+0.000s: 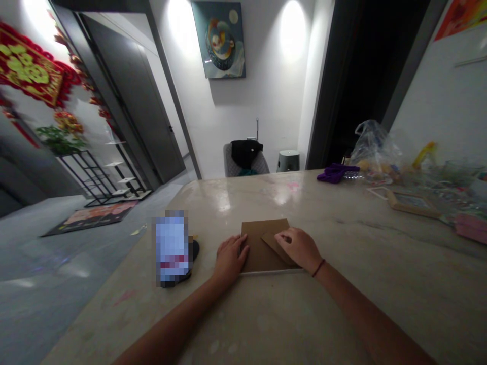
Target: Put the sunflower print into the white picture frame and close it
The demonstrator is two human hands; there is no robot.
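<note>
Envelope (pixel 262 248), brown, lies under both hands, set apart: left hand (pixel 230 258) at its left edge, right hand (pixel 299 247) on its flap (pixel 272 244); open tabletop (pixel 365 289) stretches past the right hand.

You are reaching forward with both arms, your left forearm (pixel 171 324) angling in from lower left, your right forearm (pixel 365 309) from lower right, your left hand (pixel 230 258) resting palm-down, your right hand (pixel 299 248) pressing palm-down, fingers pointing left, hands staying just apart.
</note>
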